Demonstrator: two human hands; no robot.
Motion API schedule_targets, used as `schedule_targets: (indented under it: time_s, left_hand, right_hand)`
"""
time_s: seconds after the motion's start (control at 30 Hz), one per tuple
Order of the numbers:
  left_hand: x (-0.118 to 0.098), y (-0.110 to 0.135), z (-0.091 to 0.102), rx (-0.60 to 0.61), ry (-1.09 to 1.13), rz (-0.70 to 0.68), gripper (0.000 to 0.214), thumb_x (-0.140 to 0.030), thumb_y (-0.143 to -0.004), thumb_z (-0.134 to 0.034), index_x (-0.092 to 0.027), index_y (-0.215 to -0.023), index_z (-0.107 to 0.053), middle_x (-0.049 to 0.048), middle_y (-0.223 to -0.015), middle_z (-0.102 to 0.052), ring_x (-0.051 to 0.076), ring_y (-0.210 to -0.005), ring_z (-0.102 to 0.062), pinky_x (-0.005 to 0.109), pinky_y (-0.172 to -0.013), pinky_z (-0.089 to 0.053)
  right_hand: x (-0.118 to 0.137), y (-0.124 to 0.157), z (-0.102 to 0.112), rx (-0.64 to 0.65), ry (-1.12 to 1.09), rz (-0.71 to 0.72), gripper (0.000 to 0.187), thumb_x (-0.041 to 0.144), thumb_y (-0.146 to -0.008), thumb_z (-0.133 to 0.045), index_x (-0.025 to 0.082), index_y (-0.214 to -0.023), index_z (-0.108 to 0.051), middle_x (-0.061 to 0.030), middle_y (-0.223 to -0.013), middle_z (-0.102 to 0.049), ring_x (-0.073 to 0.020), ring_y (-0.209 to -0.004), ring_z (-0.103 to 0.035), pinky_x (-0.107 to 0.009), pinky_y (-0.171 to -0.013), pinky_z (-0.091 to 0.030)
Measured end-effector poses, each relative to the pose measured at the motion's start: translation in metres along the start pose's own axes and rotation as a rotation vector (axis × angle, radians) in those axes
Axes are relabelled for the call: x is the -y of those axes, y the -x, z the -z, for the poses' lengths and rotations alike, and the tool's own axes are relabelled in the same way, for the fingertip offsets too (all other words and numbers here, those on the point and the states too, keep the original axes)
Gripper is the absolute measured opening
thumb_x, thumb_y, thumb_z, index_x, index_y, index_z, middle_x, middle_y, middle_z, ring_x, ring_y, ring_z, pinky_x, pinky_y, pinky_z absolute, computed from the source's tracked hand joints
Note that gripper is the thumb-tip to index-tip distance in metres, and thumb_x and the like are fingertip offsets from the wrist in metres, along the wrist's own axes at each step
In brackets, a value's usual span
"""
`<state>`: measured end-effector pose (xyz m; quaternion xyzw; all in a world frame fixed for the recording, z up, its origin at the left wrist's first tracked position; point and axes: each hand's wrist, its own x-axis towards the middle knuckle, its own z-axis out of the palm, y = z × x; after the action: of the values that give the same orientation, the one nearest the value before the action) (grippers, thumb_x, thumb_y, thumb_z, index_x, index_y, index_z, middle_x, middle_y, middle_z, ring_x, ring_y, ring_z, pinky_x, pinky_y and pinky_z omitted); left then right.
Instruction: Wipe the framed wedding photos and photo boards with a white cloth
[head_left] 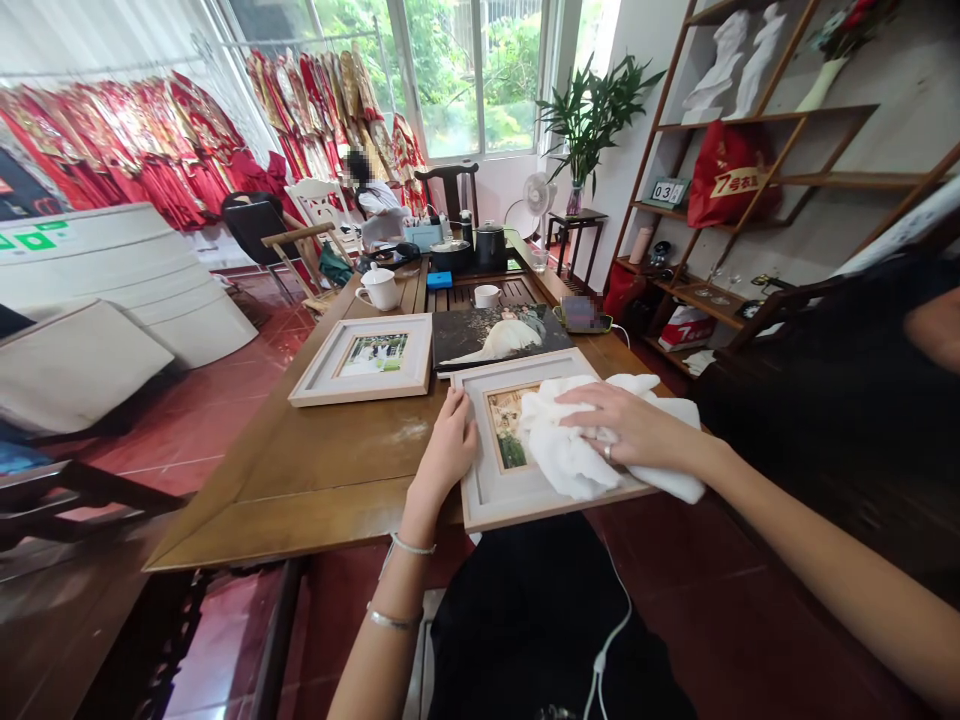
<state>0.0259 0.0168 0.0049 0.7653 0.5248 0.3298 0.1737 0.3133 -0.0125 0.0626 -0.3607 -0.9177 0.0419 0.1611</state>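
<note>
A pale wooden picture frame (495, 500) lies at the near edge of the wooden table (315, 470). My left hand (448, 450) grips the frame's left edge, fingers curled over it. A white cloth (570, 455) is bunched over the frame's glass. My right hand (626, 425), with a ring on one finger, lies flat on the cloth and presses it down, fingers stretched out. Part of the photo shows beside the cloth.
A second framed photo (364, 358) and a dark unframed print (499, 335) lie further up the table. Beyond them are white cups (380, 288), a tea tray with dark pots (487, 245), and a phone (585, 315). A person sits at the far end. Shelves stand right, red garments hang left.
</note>
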Motion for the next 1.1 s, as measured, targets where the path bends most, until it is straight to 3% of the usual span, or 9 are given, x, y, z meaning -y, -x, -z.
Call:
schedule_targets:
  time_s: [0.23,0.4,0.57,0.73,0.9,1.1]
  left_hand:
    - [0.000,0.000,0.000,-0.007,-0.005,-0.003,0.048,-0.014,-0.087,-0.041,-0.007,-0.134,-0.049,0.0199,-0.149,-0.040,0.030,-0.145,-0.026,0.046,-0.120,-0.023]
    - [0.001,-0.001,-0.004,-0.012,-0.015,0.010,0.048,-0.011,-0.087,-0.038,-0.005,-0.133,-0.049,0.0218,-0.148,-0.041,0.030,-0.145,-0.026,0.048,-0.119,-0.024]
    - [0.004,-0.002,-0.007,-0.027,0.026,-0.004,0.051,-0.008,-0.085,-0.039,-0.010,-0.135,-0.048,0.0180,-0.149,-0.041,0.028,-0.145,-0.027,0.046,-0.119,-0.025]
    - [0.004,-0.003,-0.006,-0.029,0.022,-0.011,0.048,-0.010,-0.087,-0.037,-0.008,-0.133,-0.049,0.0191,-0.148,-0.041,0.029,-0.145,-0.027,0.047,-0.119,-0.024]
    - [0.001,-0.003,-0.004,-0.028,0.030,-0.034,0.048,-0.009,-0.086,-0.037,-0.011,-0.132,-0.050,0.0168,-0.148,-0.042,0.028,-0.145,-0.027,0.046,-0.119,-0.025]
    - [-0.004,-0.004,0.000,-0.019,0.007,-0.015,0.047,-0.008,-0.086,-0.036,-0.007,-0.130,-0.052,0.0194,-0.149,-0.040,0.028,-0.144,-0.027,0.045,-0.119,-0.026]
  right_hand:
    - [-0.025,-0.058,-0.014,-0.102,0.138,-0.094,0.031,0.015,-0.084,-0.051,0.018,-0.110,-0.068,-0.0122,-0.122,-0.064,-0.0304,-0.111,-0.055,-0.045,-0.091,-0.044]
    - [0.000,-0.076,-0.030,-0.044,0.020,0.058,0.031,0.012,-0.082,-0.052,0.017,-0.108,-0.067,-0.0125,-0.124,-0.064,-0.0294,-0.113,-0.054,-0.045,-0.092,-0.043]
    - [0.043,-0.054,-0.022,0.096,-0.117,0.263,0.030,0.014,-0.080,-0.055,0.021,-0.106,-0.067,-0.0105,-0.127,-0.062,-0.0283,-0.114,-0.053,-0.047,-0.093,-0.041]
    - [0.053,-0.017,0.010,0.155,-0.213,0.307,0.032,0.006,-0.073,-0.052,0.020,-0.098,-0.065,-0.0099,-0.126,-0.062,-0.0260,-0.115,-0.053,-0.046,-0.094,-0.042]
    - [0.033,0.010,0.034,0.145,-0.170,0.181,0.034,0.004,-0.068,-0.050,0.022,-0.092,-0.065,-0.0085,-0.118,-0.065,-0.0270,-0.112,-0.057,-0.045,-0.092,-0.046]
    - [-0.021,0.013,0.026,-0.052,-0.093,0.010,0.029,0.015,-0.078,-0.051,0.021,-0.101,-0.066,-0.0103,-0.121,-0.066,-0.0292,-0.114,-0.058,-0.048,-0.095,-0.048]
